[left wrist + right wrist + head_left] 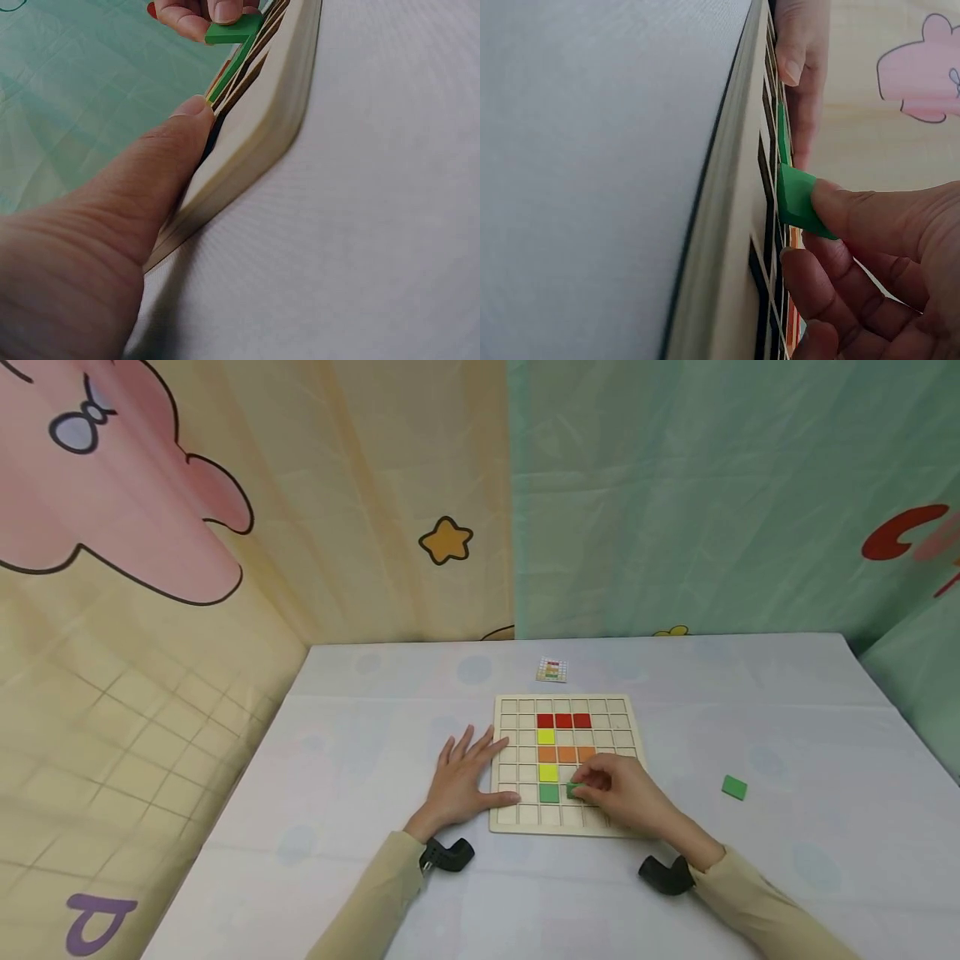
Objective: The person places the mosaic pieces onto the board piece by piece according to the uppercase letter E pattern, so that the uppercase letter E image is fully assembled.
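Note:
A pale wooden grid board (pixel 528 818) lies on the table with square tiles in some cells. My left hand (pixel 459 781) rests on its left side, fingers spread and thumb over the lower left edge. Between thumb and fingers my right hand (pixel 622 789) pinches a green tile (pixel 799 196), tilted at a cell just right of the placed green tile (pixel 549 793). Above that stand a yellow tile (pixel 548 772), a row of orange tiles (pixel 566 754), another yellow tile (pixel 546 737) and a row of red tiles (pixel 563 721).
A loose green tile (pixel 734 787) lies on the table to the right of the board. Behind the board is a small pattern card (pixel 552 670) with a coloured grid. Printed curtains (pixel 360 510) hang behind and beside the white-covered table (pixel 315 777).

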`<control>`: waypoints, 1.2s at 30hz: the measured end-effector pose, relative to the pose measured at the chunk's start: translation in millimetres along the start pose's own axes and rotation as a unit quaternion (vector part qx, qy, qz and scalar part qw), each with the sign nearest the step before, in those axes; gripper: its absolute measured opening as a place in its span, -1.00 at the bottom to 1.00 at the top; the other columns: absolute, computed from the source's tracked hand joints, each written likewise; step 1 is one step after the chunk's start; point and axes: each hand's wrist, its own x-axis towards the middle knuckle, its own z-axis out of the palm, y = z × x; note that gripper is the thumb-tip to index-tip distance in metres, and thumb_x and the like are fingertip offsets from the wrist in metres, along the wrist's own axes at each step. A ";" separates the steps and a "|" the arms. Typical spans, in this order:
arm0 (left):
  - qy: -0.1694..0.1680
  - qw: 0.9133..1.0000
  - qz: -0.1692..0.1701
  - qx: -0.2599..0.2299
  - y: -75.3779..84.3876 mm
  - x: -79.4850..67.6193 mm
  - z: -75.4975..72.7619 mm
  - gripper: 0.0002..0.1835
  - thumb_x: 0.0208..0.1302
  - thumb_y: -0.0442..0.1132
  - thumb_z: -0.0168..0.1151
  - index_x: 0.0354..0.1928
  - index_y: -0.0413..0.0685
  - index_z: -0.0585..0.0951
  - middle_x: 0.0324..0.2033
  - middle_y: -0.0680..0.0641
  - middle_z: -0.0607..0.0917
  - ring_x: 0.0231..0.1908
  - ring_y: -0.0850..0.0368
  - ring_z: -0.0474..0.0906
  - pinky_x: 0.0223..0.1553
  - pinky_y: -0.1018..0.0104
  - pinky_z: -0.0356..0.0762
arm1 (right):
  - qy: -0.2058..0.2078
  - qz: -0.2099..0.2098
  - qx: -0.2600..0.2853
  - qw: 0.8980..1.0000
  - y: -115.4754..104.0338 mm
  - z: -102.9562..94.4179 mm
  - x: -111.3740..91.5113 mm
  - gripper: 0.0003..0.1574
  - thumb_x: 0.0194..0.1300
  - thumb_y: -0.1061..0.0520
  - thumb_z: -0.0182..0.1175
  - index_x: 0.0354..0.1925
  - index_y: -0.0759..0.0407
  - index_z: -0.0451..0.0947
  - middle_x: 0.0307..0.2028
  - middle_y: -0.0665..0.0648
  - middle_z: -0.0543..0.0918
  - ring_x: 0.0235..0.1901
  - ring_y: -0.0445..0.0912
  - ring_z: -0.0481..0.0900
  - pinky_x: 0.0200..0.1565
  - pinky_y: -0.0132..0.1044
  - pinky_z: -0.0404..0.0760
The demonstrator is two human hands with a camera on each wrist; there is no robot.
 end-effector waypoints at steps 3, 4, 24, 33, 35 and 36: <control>0.001 1.000 -0.001 0.002 0.0 -0.2 0.1 -0.04 0.03 0.41 0.20 0.44 0.18 0.21 0.45 0.03 0.05 0.43 -0.03 -0.30 0.35 -0.03 -0.41 | -0.003 0.001 -0.016 1.000 -0.4 3.4 2.3 -0.88 0.10 0.16 0.40 -0.42 -0.01 0.62 -0.52 -0.16 0.52 -0.52 -0.22 0.44 -0.47 -0.36 0.48; 0.002 1.000 0.000 0.002 0.1 -0.2 0.0 -0.04 0.03 0.41 0.20 0.44 0.18 0.21 0.45 0.03 0.06 0.43 -0.04 -0.29 0.35 -0.04 -0.40 | -0.003 0.001 -0.023 1.000 -0.6 4.2 2.7 -0.88 0.10 0.15 0.41 -0.42 -0.02 0.62 -0.52 -0.17 0.52 -0.52 -0.23 0.44 -0.47 -0.36 0.47; -0.002 1.000 0.000 0.002 0.9 0.0 0.4 -0.03 0.03 0.41 0.20 0.44 0.18 0.20 0.45 0.04 0.04 0.43 -0.04 -0.30 0.35 -0.03 -0.41 | -0.002 -0.088 -0.043 0.995 11.8 -15.4 -20.7 -0.81 0.12 0.30 0.36 -0.34 0.02 0.64 -0.35 -0.18 0.53 -0.47 -0.28 0.40 -0.47 -0.41 0.45; 0.002 1.000 0.005 0.001 2.3 -0.4 -0.3 -0.04 0.03 0.40 0.20 0.44 0.16 0.21 0.45 0.02 0.06 0.43 -0.06 -0.29 0.35 -0.05 -0.41 | 0.089 0.030 -0.192 0.977 46.0 -87.4 -59.4 -0.72 0.04 0.21 0.43 -0.22 0.23 0.65 -0.26 0.14 0.63 -0.28 0.07 0.52 -0.35 -0.07 0.50; 0.002 1.000 0.004 0.001 1.7 -0.6 -0.5 -0.04 0.03 0.40 0.20 0.44 0.16 0.22 0.45 0.01 0.06 0.43 -0.06 -0.28 0.35 -0.06 -0.41 | 0.085 0.080 -0.213 0.970 56.8 -99.8 -68.9 -0.58 0.04 0.11 0.45 -0.17 0.32 0.62 -0.27 0.23 0.59 -0.28 0.14 0.49 -0.34 0.00 0.46; 0.002 1.000 0.004 0.002 1.3 -0.7 -0.7 -0.04 0.04 0.40 0.20 0.44 0.16 0.22 0.45 0.01 0.06 0.43 -0.06 -0.28 0.35 -0.06 -0.41 | 0.083 0.096 -0.218 0.968 62.1 -104.1 -72.8 -0.52 0.04 0.07 0.45 -0.15 0.36 0.61 -0.28 0.25 0.56 -0.29 0.14 0.47 -0.35 0.00 0.44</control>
